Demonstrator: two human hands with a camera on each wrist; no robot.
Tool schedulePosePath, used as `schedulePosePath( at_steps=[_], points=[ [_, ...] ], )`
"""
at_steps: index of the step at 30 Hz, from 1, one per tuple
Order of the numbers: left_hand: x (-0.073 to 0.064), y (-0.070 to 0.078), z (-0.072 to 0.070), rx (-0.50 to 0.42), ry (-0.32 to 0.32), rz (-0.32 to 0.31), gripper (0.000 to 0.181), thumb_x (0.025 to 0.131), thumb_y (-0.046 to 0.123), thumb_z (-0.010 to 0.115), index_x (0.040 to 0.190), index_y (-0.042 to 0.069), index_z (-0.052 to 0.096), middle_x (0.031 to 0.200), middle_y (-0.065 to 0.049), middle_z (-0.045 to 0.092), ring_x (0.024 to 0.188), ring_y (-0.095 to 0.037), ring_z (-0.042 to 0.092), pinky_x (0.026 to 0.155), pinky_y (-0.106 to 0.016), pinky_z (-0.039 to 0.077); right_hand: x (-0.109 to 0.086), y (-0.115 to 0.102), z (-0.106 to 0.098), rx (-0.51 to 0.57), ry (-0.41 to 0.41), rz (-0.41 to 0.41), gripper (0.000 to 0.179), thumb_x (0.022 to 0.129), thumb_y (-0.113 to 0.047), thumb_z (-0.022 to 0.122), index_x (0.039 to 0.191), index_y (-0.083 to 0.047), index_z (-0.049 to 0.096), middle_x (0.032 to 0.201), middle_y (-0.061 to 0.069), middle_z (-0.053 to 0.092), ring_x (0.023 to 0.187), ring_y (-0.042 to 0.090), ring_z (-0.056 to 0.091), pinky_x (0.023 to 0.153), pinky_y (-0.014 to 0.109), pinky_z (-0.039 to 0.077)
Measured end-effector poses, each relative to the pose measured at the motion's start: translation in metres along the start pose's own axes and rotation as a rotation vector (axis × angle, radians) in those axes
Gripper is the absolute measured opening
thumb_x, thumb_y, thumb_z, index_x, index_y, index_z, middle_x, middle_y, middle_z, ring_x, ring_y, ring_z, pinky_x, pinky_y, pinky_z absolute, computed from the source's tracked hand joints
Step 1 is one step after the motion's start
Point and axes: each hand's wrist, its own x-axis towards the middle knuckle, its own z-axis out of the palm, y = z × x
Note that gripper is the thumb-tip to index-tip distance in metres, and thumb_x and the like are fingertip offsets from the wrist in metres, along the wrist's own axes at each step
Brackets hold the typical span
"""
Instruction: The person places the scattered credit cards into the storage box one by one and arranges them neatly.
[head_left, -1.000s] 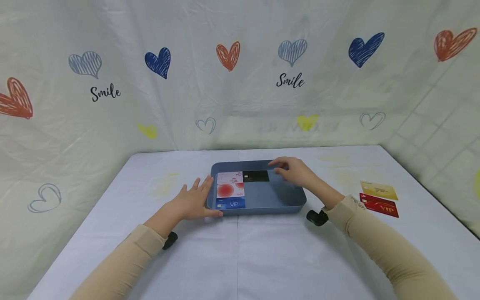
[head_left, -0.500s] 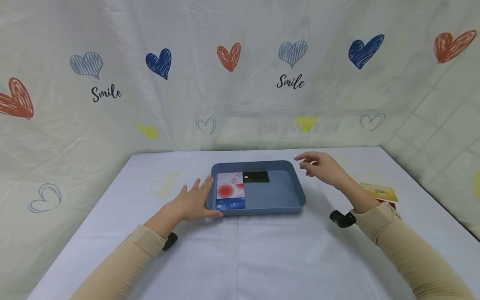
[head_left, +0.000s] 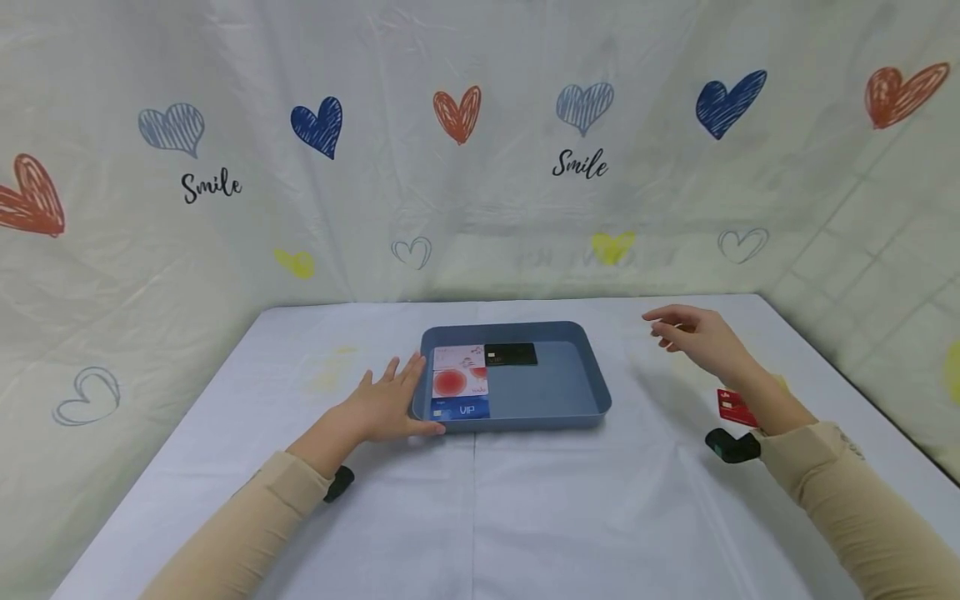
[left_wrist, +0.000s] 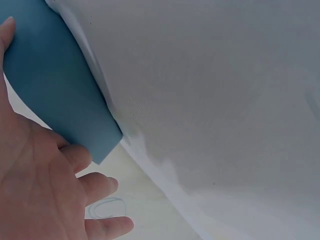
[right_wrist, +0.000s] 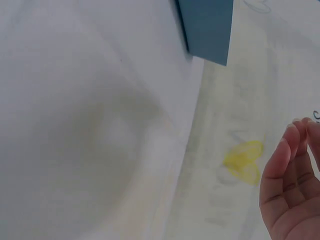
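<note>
My left hand (head_left: 384, 406) rests with spread fingers against the left end of a shallow blue tray (head_left: 547, 392), its thumb along the near side. The left wrist view shows the tray's outer wall (left_wrist: 55, 75) beside the palm. Along the tray's left lie a pink card (head_left: 459, 357), a card with red circles (head_left: 450, 383) and a blue VIP card (head_left: 461, 408). A black card (head_left: 512, 354) lies beside the pink one. My right hand (head_left: 701, 337) hovers right of the tray, fingers loosely bent and holding nothing, as the right wrist view also shows.
A red card (head_left: 735, 407) lies on the white cloth (head_left: 570, 508) at the right, partly covered by my right forearm. Only a sliver of the gold card (head_left: 782, 381) shows behind that arm. A white curtain with printed hearts (head_left: 457, 114) hangs behind the table.
My right hand has moved from over the tray to the right, out above the cloth. Its forearm now overlaps the red and gold cards. Left hand, tray and cards stay put.
</note>
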Motion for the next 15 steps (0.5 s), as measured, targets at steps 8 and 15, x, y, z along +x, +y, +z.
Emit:
schedulePosePath(
  at_steps=[8, 15],
  points=[
    [0.002, 0.0, 0.001, -0.003, -0.003, -0.001, 0.121, 0.084, 0.075, 0.066, 0.165, 0.006, 0.01, 0.171, -0.011, 0.009, 0.154, -0.043, 0.01, 0.117, -0.071, 0.011, -0.01, 0.034, -0.026, 0.061, 0.005, 0.015, 0.031, 0.108, -0.021, 0.054, 0.132, -0.001, 0.06, 0.102, -0.009, 0.066, 0.087, 0.004, 0.065, 0.077, 0.016, 0.054],
    [0.003, 0.0, 0.0, 0.013, -0.007, 0.003, 0.121, 0.084, 0.077, 0.064, 0.165, 0.006, 0.009, 0.172, -0.01, 0.008, 0.155, -0.042, 0.009, 0.117, -0.07, 0.011, -0.023, 0.062, -0.052, 0.022, -0.058, 0.056, 0.035, 0.11, -0.026, 0.052, 0.133, -0.001, 0.058, 0.104, -0.009, 0.064, 0.089, 0.006, 0.065, 0.079, 0.021, 0.056]
  ],
)
